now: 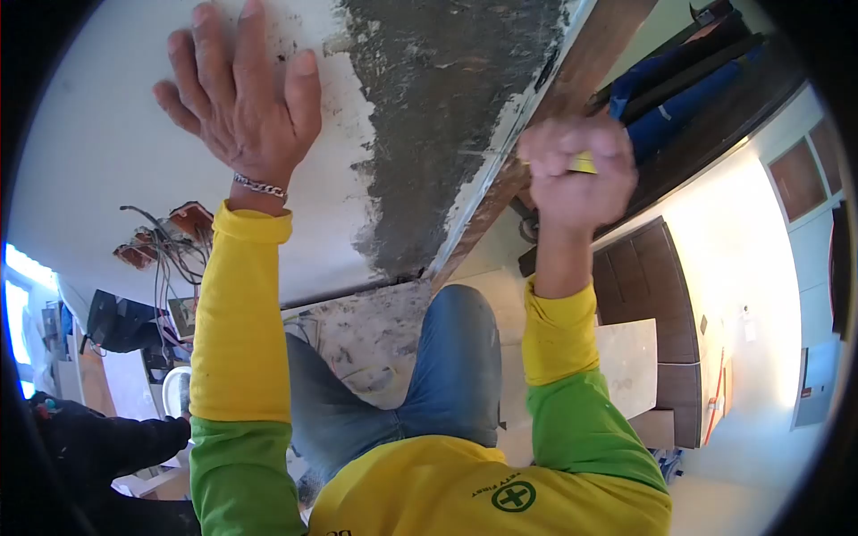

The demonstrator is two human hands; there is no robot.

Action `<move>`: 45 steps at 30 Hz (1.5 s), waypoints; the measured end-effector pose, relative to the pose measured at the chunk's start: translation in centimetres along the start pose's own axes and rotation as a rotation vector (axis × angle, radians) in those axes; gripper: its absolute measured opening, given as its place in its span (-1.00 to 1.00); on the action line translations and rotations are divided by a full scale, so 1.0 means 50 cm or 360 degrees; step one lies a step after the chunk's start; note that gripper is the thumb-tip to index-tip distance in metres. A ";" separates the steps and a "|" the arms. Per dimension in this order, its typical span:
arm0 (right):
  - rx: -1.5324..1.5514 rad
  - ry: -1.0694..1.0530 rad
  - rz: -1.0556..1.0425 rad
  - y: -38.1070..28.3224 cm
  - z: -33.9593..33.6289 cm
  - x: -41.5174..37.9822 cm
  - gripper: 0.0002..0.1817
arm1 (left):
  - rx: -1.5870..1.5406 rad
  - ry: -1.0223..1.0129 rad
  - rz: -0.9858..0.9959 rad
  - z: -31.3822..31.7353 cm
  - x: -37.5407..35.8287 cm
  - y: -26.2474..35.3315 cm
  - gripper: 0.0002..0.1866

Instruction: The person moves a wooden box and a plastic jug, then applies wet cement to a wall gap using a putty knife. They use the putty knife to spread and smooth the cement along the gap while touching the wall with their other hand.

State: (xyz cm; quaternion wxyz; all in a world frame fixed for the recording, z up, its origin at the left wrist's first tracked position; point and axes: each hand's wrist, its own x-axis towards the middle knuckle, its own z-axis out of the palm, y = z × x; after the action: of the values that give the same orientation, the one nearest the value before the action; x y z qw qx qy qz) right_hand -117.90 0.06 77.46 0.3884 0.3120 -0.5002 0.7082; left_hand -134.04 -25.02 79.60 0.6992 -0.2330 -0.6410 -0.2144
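My left hand (241, 107) is pressed against the white wall (98, 179), its fingers spread, with a chain bracelet (260, 186) on the wrist. Closed into a fist, my right hand (576, 179) is slightly blurred beside the wall's edge. A bit of a yellow object (584, 163) shows between its fingers; the rest is hidden in the grip. Between the hands runs a rough grey mortar strip (429, 116), bordered by a pale edge strip (468, 211). A brown wooden board (590, 58) lines the wall's end.
Loose wires (163, 250) stick out of boxes in the wall at left. A person in dark clothes (107, 447) is at lower left. The floor (362, 335) is stained. Brown panels (648, 295) and a pale board (628, 362) are at right.
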 end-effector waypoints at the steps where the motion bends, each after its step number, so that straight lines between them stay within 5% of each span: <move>1: -0.0058 -0.0175 -0.0101 -0.031 0.010 0.026 -0.68 | 0.0021 0.0010 -0.0018 0.003 0.007 0.003 -0.38; 7: -0.0007 0.0195 0.0138 -0.001 -0.016 0.018 -0.65 | 0.0037 -0.0026 -0.0010 -0.016 0.007 0.005 -0.44; 13: 0.0072 -0.0282 -0.0103 -0.027 0.001 0.021 -0.63 | -0.0002 -0.0039 -0.0064 -0.002 0.010 -0.002 -0.41; 15: -0.1160 0.0274 0.0075 0.096 -0.032 -0.058 -0.78 | -0.0020 -0.0037 -0.0072 -0.007 0.008 0.008 -0.42; 16: -0.1152 0.0268 0.0048 0.092 -0.026 -0.057 -0.78 | -0.0009 -0.0033 -0.0056 -0.005 0.011 0.007 -0.41; 18: -0.0171 0.0330 0.0078 0.082 -0.008 -0.086 -0.79 | 0.0042 -0.0053 -0.0040 -0.003 0.010 -0.005 -0.40; 22: 0.0141 0.0076 -0.0180 -0.009 0.028 -0.004 -0.82 | 0.0009 0.0006 -0.0016 -0.001 0.012 0.007 -0.39; 25: 0.0118 0.0021 -0.0088 0.027 -0.007 -0.046 -0.79 | 0.0014 0.0001 -0.0007 -0.003 0.006 0.002 -0.38; 27: -0.0451 0.0258 0.0572 0.098 -0.041 -0.111 -0.79 | 0.0045 0.0017 0.0002 0.003 0.013 0.000 -0.38; 29: -0.0443 0.0282 0.0481 0.070 -0.003 -0.092 -0.78 | 0.0010 0.0032 0.0005 0.003 0.007 -0.002 -0.37; 31: 0.0059 0.0145 -0.0073 0.011 0.020 -0.051 -0.76 | 0.0003 -0.0015 0.0019 -0.006 -0.001 0.001 -0.37; 35: -0.0004 -0.0267 -0.0278 -0.006 -0.001 -0.020 -0.77 | 0.0001 0.0039 0.0025 0.004 0.009 0.005 -0.37; 37: -0.0283 0.0427 0.0494 0.096 -0.046 -0.094 -0.70 | 0.0001 -0.0007 0.0009 -0.005 -0.001 -0.001 -0.37; 41: -0.0973 0.0506 0.0117 0.097 -0.040 -0.222 -0.50 | 0.0020 -0.0018 -0.0011 0.002 0.005 0.002 -0.38; 43: -0.0270 0.1440 0.0593 0.054 -0.021 -0.248 -0.40 | 0.0011 -0.0031 0.0002 0.001 0.001 0.002 -0.38; 44: -0.0276 0.1465 0.0566 0.043 -0.029 -0.272 -0.40 | 0.0022 -0.0014 -0.0007 0.004 0.004 0.003 -0.38; 45: -0.0472 0.1605 0.0912 0.041 -0.045 -0.306 -0.35 | -0.0012 -0.0007 0.0004 0.004 0.005 0.004 -0.38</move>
State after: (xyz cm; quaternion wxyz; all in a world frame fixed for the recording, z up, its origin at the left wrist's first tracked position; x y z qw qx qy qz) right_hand -112.05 -1.86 63.10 0.4108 -0.2677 -0.4120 0.7680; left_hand -134.05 -24.75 79.85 0.6972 -0.2370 -0.6413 -0.2155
